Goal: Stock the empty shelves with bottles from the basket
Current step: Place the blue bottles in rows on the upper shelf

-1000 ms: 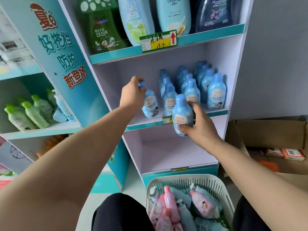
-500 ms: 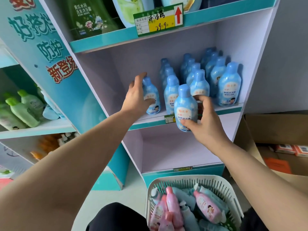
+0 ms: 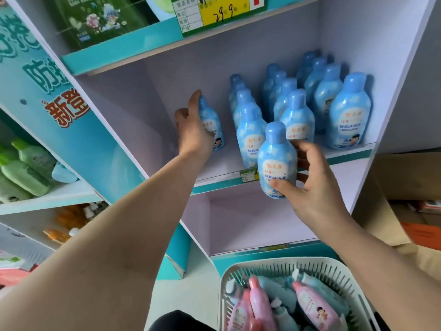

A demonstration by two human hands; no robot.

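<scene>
Pair in grip: left-hand bottle (image 3: 216, 130), right-hand bottle (image 3: 276, 158).

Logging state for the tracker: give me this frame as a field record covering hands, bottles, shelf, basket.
left hand: grips leftmost blue bottle, upright, inside middle shelf
right hand: grips front blue bottle, upright, before shelf edge
middle shelf: blue bottle rows at right
basket: pink and blue bottles lying inside

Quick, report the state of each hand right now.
Left hand: grips a blue bottle standing on the middle shelf.
Right hand: holds another blue bottle in front of that shelf.
</scene>
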